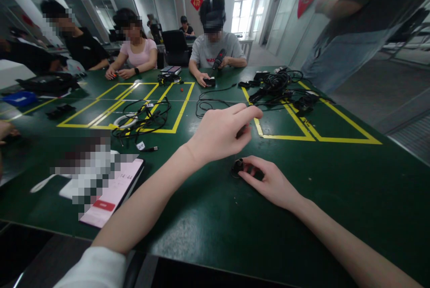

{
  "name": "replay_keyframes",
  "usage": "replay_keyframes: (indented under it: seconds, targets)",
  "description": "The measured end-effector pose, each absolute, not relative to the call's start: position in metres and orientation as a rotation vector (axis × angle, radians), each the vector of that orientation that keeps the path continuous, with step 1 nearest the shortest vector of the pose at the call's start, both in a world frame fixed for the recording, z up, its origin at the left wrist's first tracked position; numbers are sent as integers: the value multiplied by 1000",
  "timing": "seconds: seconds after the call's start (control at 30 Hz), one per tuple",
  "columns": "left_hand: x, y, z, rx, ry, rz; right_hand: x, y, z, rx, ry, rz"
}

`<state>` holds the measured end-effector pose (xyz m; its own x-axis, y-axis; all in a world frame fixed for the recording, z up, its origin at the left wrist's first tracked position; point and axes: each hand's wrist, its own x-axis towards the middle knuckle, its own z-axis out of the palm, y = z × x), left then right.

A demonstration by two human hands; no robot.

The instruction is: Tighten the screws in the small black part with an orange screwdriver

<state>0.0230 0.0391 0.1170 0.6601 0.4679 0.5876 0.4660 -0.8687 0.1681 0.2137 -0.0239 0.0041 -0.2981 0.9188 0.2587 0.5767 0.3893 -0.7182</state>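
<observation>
My right hand [271, 181] pinches a small dark knob-like piece [238, 165] with a wide round base, low at the table surface. Its thumb and fingertips close on the near right side of the piece. Above and slightly left of it, my left hand [225, 132] hovers with curled fingers. A dark spot shows between its thumb and fingers, but I cannot make out what it is. Both forearms reach in over the green table [289, 238].
Tangled black cables lie at left [157, 118] and right [278, 84], among yellow tape outlines. A phone [114, 189] rests by my left forearm. Across the table, a person in grey [218, 48] holds a dark power tool [219, 58]. Other people sit at left; one stands at right.
</observation>
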Motion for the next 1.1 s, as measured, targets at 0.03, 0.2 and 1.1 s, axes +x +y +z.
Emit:
replay_keyframes:
  seconds: [0.03,0.2,1.1]
  targets:
    - [23,39,117,2867,784,1020,214,-24,4,-1275,-1996,664]
    - [23,36,118,2909,691,953,213,-25,5,-1288,-1999,679]
    - [19,41,121,2828,602,942,216,-21,3,-1238,-2012,720]
